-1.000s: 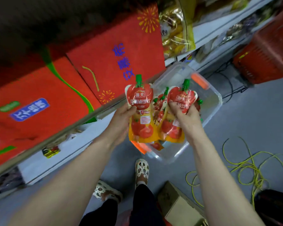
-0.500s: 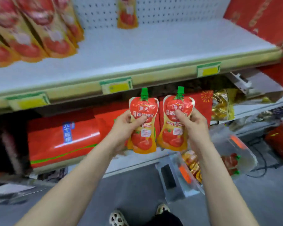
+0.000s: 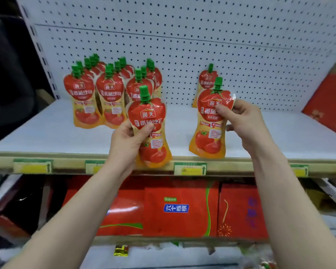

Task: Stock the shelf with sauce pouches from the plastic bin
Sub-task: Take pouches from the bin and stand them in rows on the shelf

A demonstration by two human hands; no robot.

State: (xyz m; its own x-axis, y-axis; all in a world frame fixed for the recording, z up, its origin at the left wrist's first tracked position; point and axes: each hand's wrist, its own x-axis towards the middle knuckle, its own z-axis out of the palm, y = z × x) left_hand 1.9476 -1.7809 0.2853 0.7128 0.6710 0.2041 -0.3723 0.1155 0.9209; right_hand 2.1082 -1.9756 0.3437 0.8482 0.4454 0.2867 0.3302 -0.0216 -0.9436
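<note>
My left hand (image 3: 127, 141) grips a red and orange tomato sauce pouch (image 3: 150, 121) with a green cap, held upright over the front edge of the white shelf (image 3: 47, 136). My right hand (image 3: 242, 123) pinches the upper part of a second pouch (image 3: 208, 136), whose base is at the shelf surface near the front edge. Several matching pouches (image 3: 97, 94) stand in rows at the back left of the shelf. One more pouch (image 3: 207, 80) stands alone at the pegboard, behind the pouch in my right hand. The plastic bin is out of view.
A white pegboard wall (image 3: 202, 35) backs the shelf. Yellow price tags (image 3: 190, 168) line the shelf's front rail. Red gift boxes (image 3: 182, 208) fill the shelf below, and another red box (image 3: 330, 105) leans at the right end of the top shelf.
The view has swung up from the bin on the floor to the upper shelf. Both hands have lifted their pouches up to shelf level and moved them apart.
</note>
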